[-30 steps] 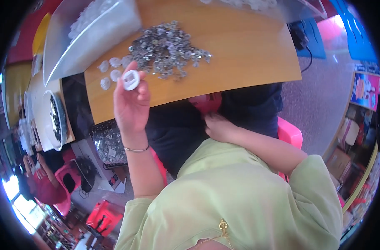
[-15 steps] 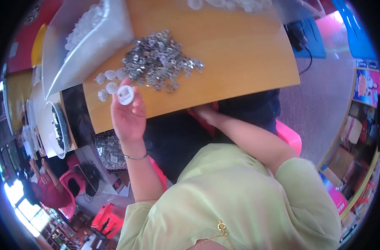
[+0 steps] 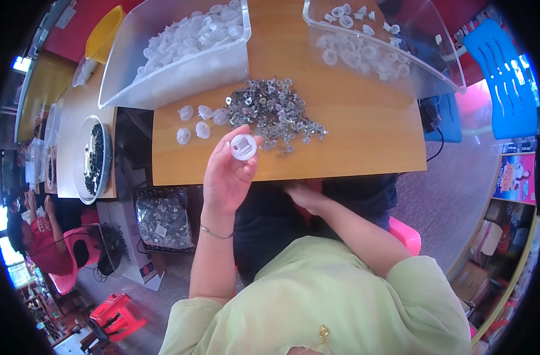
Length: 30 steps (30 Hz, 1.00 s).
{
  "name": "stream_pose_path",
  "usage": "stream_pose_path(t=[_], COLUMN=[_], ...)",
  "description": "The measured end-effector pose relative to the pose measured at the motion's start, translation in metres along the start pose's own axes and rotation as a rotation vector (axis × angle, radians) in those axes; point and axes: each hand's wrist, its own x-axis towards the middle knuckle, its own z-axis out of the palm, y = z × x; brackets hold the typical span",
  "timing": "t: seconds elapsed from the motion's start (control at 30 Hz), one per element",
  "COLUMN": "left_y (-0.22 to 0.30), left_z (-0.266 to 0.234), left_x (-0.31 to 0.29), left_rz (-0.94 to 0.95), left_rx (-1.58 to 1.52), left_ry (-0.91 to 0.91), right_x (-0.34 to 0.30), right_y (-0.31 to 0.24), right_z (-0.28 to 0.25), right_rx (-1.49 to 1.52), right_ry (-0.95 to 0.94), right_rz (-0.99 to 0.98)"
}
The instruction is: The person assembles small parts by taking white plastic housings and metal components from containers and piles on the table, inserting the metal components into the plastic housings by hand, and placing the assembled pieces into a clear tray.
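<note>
My left hand (image 3: 227,180) is raised over the table's near edge, its fingers closed on a round white plastic part (image 3: 243,147). The part's face, with a rectangular recess, is turned up. Just beyond it lies a pile of small shiny metal pieces (image 3: 270,109). Several loose white plastic parts (image 3: 202,130) sit on the table to the left of that pile. My right hand (image 3: 305,197) is low by my lap, at the table's near edge. Its fingers are mostly hidden, and whether it holds anything does not show.
Two clear bins of white parts, a left bin (image 3: 181,89) and a right bin (image 3: 370,77), stand on the wooden table (image 3: 364,142). A bowl of dark pieces (image 3: 94,160) is farther left. Below it sits a bag of pieces (image 3: 163,222). Another person (image 3: 48,248) sits far left.
The whole view has shifted, bringing both bins further into the picture. My left hand still grips the white plastic part, and my right hand stays low by the lap.
</note>
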Motion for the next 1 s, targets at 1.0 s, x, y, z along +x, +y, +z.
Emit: stream_pose_path(t=[1.0], left_y=[-0.031], left_z=[0.023], left_x=[0.006], left_rz=[-0.142], left_rx=[0.010], left_ry=[0.053], right_x=[-0.034], right_y=[-0.121], right_z=[-0.123], right_rx=[-0.781], right_ry=[0.440], right_rz=[-0.788])
